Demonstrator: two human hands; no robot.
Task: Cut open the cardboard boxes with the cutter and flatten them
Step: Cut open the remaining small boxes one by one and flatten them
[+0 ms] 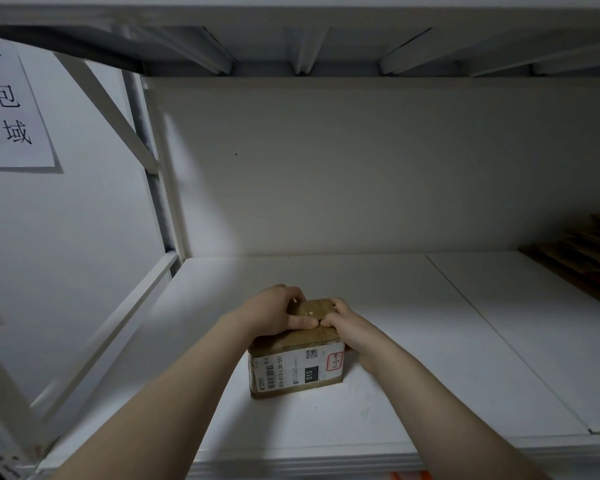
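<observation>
We grip the cardboard box (pixel 297 370) near the front edge of the shelf (pixel 326 427) — left hand (pixel 278 311) and right hand (pixel 347 323) clamped on its top, fingers curled

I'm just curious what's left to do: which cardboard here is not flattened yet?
The small box with the white label, gripped by the left hand and right hand. The cardboard pile at the far right lies flat.
</observation>
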